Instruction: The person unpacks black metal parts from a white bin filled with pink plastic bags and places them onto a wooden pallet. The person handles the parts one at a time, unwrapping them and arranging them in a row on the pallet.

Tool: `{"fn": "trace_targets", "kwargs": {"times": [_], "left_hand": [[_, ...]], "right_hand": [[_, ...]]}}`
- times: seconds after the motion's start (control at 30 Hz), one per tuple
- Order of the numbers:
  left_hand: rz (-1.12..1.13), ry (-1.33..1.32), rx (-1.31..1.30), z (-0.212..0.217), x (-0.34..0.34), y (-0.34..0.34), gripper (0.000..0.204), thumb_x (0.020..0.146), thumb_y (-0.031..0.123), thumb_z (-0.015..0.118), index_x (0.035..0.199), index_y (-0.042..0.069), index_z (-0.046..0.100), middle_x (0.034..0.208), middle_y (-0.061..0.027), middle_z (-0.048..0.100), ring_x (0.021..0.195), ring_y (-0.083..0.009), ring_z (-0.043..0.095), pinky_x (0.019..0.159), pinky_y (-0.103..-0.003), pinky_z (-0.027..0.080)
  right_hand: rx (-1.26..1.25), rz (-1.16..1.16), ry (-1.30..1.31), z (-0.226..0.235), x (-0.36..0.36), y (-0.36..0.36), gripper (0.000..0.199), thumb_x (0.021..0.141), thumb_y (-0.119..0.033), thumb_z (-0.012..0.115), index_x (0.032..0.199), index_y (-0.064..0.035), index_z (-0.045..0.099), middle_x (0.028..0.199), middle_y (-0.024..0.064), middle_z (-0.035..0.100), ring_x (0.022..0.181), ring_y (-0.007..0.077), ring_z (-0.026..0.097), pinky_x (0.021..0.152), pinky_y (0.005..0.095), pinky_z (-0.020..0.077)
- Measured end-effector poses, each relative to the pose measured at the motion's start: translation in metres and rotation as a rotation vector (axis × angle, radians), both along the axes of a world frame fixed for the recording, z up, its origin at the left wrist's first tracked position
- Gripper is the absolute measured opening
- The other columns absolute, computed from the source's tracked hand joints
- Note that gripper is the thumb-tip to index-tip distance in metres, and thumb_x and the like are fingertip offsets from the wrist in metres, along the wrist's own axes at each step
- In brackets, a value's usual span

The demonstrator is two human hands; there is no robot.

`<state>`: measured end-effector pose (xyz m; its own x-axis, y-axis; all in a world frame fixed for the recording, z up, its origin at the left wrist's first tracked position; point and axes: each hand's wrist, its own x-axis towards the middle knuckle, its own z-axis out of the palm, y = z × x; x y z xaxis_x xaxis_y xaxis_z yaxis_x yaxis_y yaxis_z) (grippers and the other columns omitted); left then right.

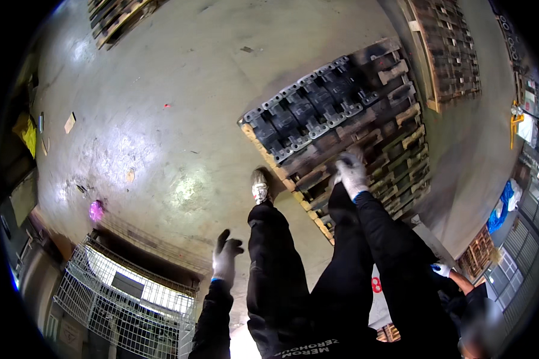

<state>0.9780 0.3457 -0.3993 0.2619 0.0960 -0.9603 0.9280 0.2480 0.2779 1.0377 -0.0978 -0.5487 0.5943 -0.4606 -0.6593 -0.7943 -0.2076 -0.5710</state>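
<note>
My left hand [226, 257], in a pale work glove with dark fingertips, hangs over the floor left of my leg. Its fingers are apart and nothing is in it. Over the near part of a stack of worn wooden pallets [395, 128] is my right hand [351, 173], gloved too. Its fingers blur into the dark wood, so their grip and any contact cannot be made out. A long dark metal casting [308, 107], ribbed and edged with round bolt holes, lies along the far left side of the stack's top.
More pallets stand at the far right [449, 54] and far left [117, 21]. A wire mesh cage [126, 302] is at the lower left. Another person [473, 311] is close by at the lower right. A small purple object [96, 210] lies on the concrete floor [161, 131].
</note>
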Motion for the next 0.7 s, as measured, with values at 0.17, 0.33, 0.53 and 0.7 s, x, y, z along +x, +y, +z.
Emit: {"fn": "trace_targets", "kwargs": {"times": [0.17,0.33,0.53,0.7], "left_hand": [[0.068,0.249,0.294,-0.002,-0.117,0.124,0.046,0.089,0.012,0.058,0.132,-0.002,0.048,0.095,-0.0095,0.062,0.079,-0.0175,0.062,0.068,-0.031,0.054],[0.104,0.358,0.239,0.020,-0.183,0.136,0.050,0.084,0.006,0.058,0.132,-0.003,0.047,0.089,-0.0107,0.060,0.074,-0.0182,0.060,0.066,-0.030,0.051],[0.101,0.403,0.221,0.022,-0.217,0.146,0.050,0.085,0.007,0.058,0.133,0.000,0.046,0.087,-0.0145,0.065,0.066,-0.0190,0.060,0.063,-0.029,0.051],[0.048,0.338,0.249,0.030,-0.212,0.151,0.048,0.087,0.007,0.057,0.134,0.002,0.047,0.089,-0.0129,0.065,0.073,-0.0191,0.062,0.067,-0.031,0.053]], "right_hand": [[0.071,0.572,0.217,-0.004,0.056,0.170,0.068,0.083,-0.022,0.069,0.141,-0.0021,0.039,0.124,0.0228,0.060,0.112,0.0304,0.059,0.096,0.0379,0.0462],[-0.018,0.679,0.401,-0.053,0.099,0.252,0.090,0.081,-0.029,0.062,0.152,-0.0080,0.010,0.132,0.0361,0.048,0.119,0.0449,0.053,0.101,0.0479,0.0436],[-0.202,0.691,0.199,-0.094,0.105,0.271,0.090,0.080,-0.029,0.061,0.152,-0.0076,0.011,0.127,0.0392,0.050,0.112,0.0484,0.057,0.096,0.0491,0.0464],[0.139,0.315,0.181,-0.057,0.083,0.261,0.077,0.081,-0.028,0.059,0.146,-0.0011,0.029,0.116,0.0313,0.060,0.105,0.0390,0.062,0.090,0.0444,0.0495]]}}
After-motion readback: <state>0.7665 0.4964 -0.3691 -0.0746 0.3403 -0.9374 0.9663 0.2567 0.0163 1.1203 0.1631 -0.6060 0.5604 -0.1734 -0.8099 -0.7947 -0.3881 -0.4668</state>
